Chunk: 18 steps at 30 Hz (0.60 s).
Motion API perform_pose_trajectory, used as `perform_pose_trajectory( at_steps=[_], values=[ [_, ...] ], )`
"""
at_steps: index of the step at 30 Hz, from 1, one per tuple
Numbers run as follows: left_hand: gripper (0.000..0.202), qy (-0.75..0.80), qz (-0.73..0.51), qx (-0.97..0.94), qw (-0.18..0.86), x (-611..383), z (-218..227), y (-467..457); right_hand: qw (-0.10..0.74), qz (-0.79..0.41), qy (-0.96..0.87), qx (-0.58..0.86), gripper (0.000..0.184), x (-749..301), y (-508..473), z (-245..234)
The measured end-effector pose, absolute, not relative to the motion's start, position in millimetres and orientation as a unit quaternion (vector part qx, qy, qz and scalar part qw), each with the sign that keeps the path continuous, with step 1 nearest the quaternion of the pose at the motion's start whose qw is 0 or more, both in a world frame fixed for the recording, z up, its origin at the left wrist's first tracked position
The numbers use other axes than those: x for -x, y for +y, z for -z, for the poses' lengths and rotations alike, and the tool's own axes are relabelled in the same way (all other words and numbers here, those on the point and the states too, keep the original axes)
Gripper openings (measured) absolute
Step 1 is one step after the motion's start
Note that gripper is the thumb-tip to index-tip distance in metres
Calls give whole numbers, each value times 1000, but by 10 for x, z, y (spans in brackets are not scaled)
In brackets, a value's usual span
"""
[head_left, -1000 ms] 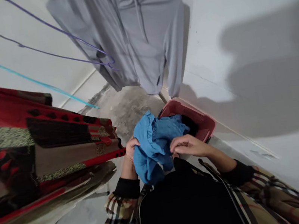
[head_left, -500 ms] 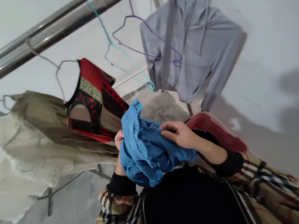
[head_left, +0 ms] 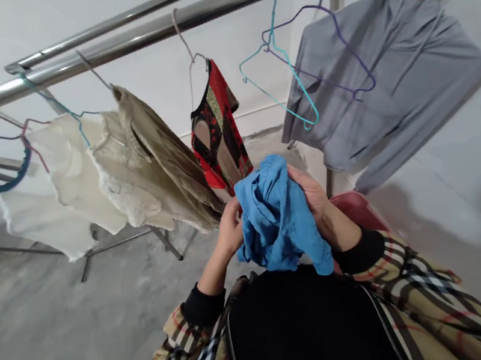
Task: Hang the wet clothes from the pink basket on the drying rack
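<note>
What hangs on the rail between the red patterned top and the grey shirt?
A teal hanger and a purple hanger, both bare, in the head view.

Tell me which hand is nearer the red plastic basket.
Right. The right hand grips the crumpled blue cloth just beside the red plastic basket; the left hand holds the cloth's far side.

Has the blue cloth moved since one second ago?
Yes. The blue cloth, in the left hand and right hand, rose from the red basket toward the red patterned top.

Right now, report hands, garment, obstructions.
Left hand and right hand both clutching crumpled blue garment. Empty teal hanger on rail beyond. Red patterned top hangs right behind it.
</note>
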<state>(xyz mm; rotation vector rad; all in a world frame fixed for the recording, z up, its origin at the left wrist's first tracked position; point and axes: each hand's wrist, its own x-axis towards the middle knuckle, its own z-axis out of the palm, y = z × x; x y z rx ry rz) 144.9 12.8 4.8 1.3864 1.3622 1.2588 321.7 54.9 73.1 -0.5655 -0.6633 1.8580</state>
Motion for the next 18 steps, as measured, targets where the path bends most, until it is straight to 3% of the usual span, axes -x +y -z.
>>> perform_pose_trajectory(
  at_steps=[3,5,11,14,18],
  values=[
    [22,560,-643,-488,188,-1362,-20,-130,511,-781,-274,232,31,-3016,541,-739],
    [22,544,-668,-487,142,-1357,14,-273,506,-781,-274,245,31,-2881,514,-724],
    [47,576,-602,-500,238,-1406,158,-277,490,-752,-356,258,31,-2609,319,-697],
    [44,568,-593,-494,287,-1279,156,-176,502,-733,-377,262,32,-2644,268,-711],
    [34,501,-510,-469,519,-931,14,-117,534,-709,-349,300,29,-2855,321,-683]
  ],
)
